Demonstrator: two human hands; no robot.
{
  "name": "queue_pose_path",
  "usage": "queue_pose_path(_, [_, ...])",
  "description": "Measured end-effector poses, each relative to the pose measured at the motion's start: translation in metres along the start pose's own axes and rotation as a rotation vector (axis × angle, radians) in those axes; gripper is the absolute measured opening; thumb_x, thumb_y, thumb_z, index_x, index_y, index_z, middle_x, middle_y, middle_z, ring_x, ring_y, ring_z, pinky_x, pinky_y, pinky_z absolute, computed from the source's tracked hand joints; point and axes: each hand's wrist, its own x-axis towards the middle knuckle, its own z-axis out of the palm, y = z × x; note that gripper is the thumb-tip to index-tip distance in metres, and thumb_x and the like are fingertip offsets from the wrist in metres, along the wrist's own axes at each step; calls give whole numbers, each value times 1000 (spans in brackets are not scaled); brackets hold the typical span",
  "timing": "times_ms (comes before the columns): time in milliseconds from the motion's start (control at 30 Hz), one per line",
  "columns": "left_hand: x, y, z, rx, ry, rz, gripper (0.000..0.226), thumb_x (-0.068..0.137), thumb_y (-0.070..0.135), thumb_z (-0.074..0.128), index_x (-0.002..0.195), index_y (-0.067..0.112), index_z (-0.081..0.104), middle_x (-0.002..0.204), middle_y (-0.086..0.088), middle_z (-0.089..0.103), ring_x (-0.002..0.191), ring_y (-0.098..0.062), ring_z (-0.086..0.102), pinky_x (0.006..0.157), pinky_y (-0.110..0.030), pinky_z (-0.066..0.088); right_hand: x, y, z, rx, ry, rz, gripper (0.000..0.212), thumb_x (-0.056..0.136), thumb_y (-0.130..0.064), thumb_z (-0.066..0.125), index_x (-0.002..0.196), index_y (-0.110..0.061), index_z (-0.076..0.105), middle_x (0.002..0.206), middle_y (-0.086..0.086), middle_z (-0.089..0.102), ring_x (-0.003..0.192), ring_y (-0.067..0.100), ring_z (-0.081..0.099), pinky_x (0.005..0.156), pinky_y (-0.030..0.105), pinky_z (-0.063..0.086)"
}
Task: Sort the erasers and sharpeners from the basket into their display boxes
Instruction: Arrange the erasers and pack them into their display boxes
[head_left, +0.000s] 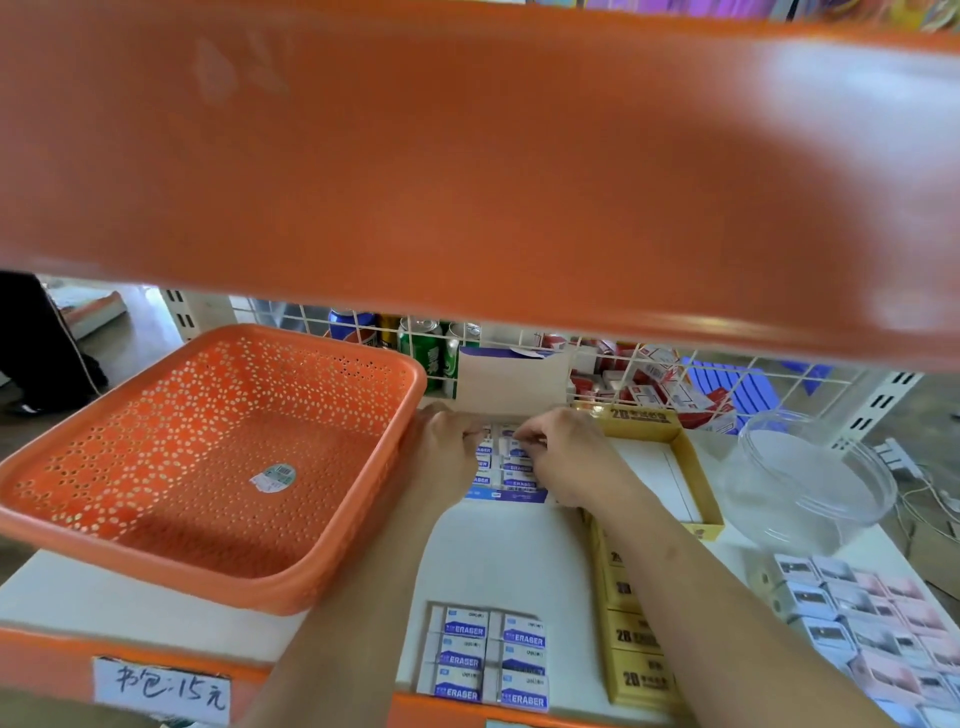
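shelf (467, 156) overhead; right hand (566, 457) pinches eraser (510, 435)

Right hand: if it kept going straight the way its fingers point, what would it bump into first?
Probably the erasers in the blue display box; the right hand points left at them, with the left hand just beyond.

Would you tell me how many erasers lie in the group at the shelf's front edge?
6: erasers in the left column, in the right. Those in the display box aren't counted; any underneath would be hidden.
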Motion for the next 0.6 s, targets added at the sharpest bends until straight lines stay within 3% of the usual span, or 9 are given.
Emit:
queue_pose_path(67, [0, -1, 2, -25, -5, -39, 29, 83, 5, 60, 58, 17, 53, 62, -3, 54, 55, -20, 54, 59, -33, 51, 1, 0, -2, 11, -10, -7, 28, 96, -12, 49, 118, -15, 67, 123, 4, 63, 112, 19, 55, 96, 32, 45])
queue_pose_path(133, [-1, -1, 3, -19, -14, -78, 16, 85, 6, 59, 82, 13, 73, 84, -10, 68, 74, -25, 64, 75, -38, 55, 1, -1, -2, 52, -15, -6, 27, 96, -12, 50, 117, -13, 67, 120, 3, 65, 109, 18, 57, 92, 29, 46])
queue_pose_path(200, [-1, -2, 3, -12, -16, -106, 22, 87, 7, 58, 101, 13, 74, 100, -11, 70, 87, -27, 65, 85, -40, 52, 1, -1, -3, 71, -10, -17, 25, 95, -13, 52, 113, -12, 69, 115, 4, 67, 107, 18, 58, 93, 29, 46])
queue_pose_path(367, [-3, -5, 3, 9, -44, -78, 18, 89, 7, 56, 90, 12, 73, 91, -10, 67, 79, -27, 61, 76, -36, 49, 1, 0, -3, 83, 9, -45, 21, 93, -12, 55, 106, -11, 71, 108, 4, 70, 103, 18, 60, 102, 33, 41])
queue_pose_path(600, [-6, -4, 0, 29, -19, -49, 12, 85, 12, 64, 85, 15, 75, 88, -4, 70, 73, -22, 63, 71, -31, 51, -3, 0, -6, 49, 14, -76, 24, 95, -19, 55, 115, -13, 66, 114, 3, 67, 101, 16, 60, 84, 26, 48])
